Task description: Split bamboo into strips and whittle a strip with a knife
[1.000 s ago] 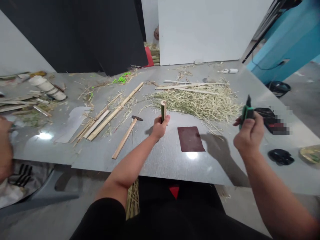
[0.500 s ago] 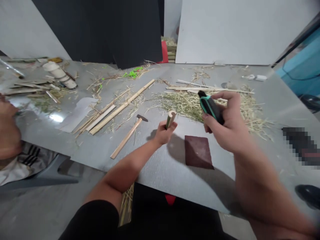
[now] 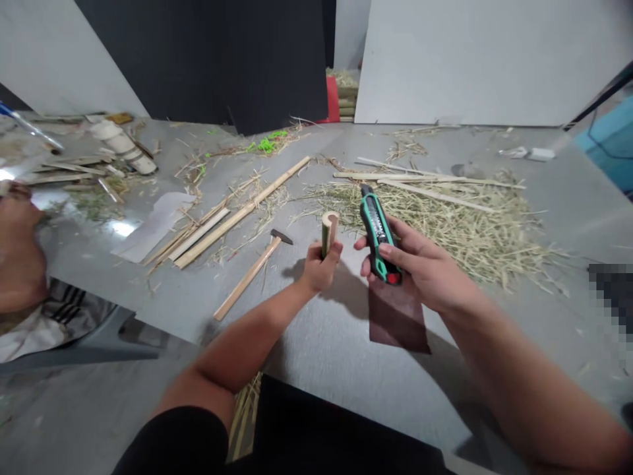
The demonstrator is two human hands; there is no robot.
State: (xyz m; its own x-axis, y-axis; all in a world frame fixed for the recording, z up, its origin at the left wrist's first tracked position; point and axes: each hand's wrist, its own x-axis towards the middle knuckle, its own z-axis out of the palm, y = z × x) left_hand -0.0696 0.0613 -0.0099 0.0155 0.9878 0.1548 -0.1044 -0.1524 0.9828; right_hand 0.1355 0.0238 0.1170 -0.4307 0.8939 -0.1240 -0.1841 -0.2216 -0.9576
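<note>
My left hand (image 3: 319,269) is wrapped round a short bamboo piece (image 3: 326,231), held upright with its pale cut end on top and a split or groove down one side. To its right, my right hand (image 3: 420,264) grips a green and black utility knife (image 3: 378,234) with a red end. The knife points up and away from me, its slider side facing me; no bare blade can be made out at its tip. Below the knife, a dark brown sheet of sandpaper (image 3: 398,323) lies on the table, partly covered by the hand and knife.
A hammer (image 3: 252,274) lies left of my hands, bamboo strips (image 3: 242,214) beyond it. Heaped shavings (image 3: 459,231) cover the table at right. A white sheet (image 3: 153,227) and a pale tube (image 3: 123,146) lie at left, near another person's arm (image 3: 20,251). Panels (image 3: 208,59) stand behind.
My right hand has moved left and turned the knife so its slider side shows, closer to the bamboo piece. My left hand still holds the bamboo, nearly in place. The view has shifted slightly.
</note>
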